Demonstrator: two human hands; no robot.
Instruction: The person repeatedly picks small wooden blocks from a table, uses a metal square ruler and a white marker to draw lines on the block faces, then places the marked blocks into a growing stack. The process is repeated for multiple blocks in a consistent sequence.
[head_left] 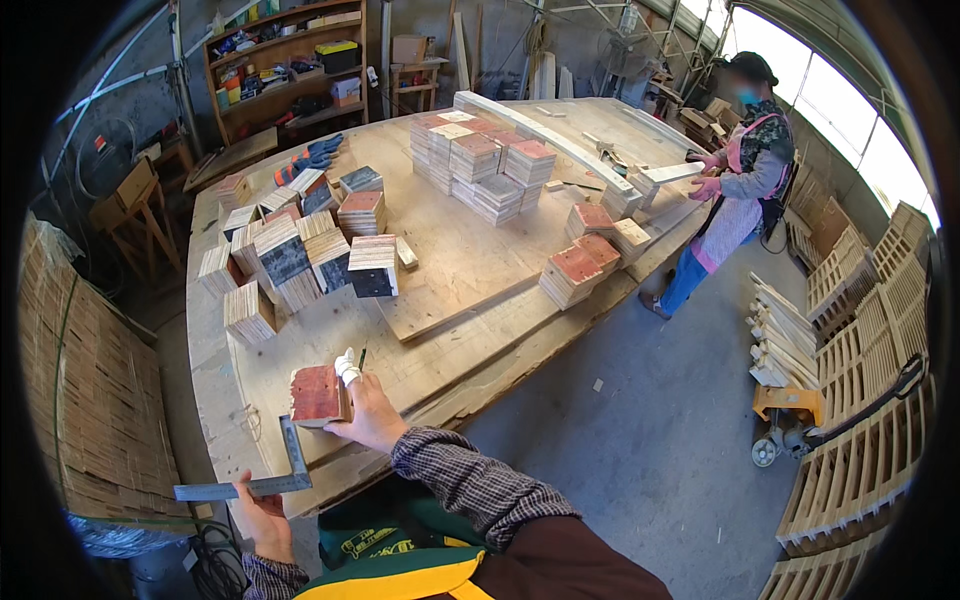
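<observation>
My left hand [264, 514], low at the table's near left corner, is closed around one arm of a steel carpenter's square [272, 485]. The other arm of the square points up toward a red-topped block of layered wood [316, 393]. Against the right side of that block, my right hand [372, 416] grips it; one fingertip is wrapped in white. A thin dark pencil [362, 357] sticks up beside the wrapped finger, and I cannot tell whether the hand holds it.
Loose wood blocks [290, 240] lie at the left, near blue-orange gloves [310, 158]. Stacked blocks [480, 160] stand mid-table, with more red-topped blocks [582, 265] at the right edge. Across the table, a person [745, 170] handles a wooden bar [672, 173]. A pallet jack [785, 420] stands right.
</observation>
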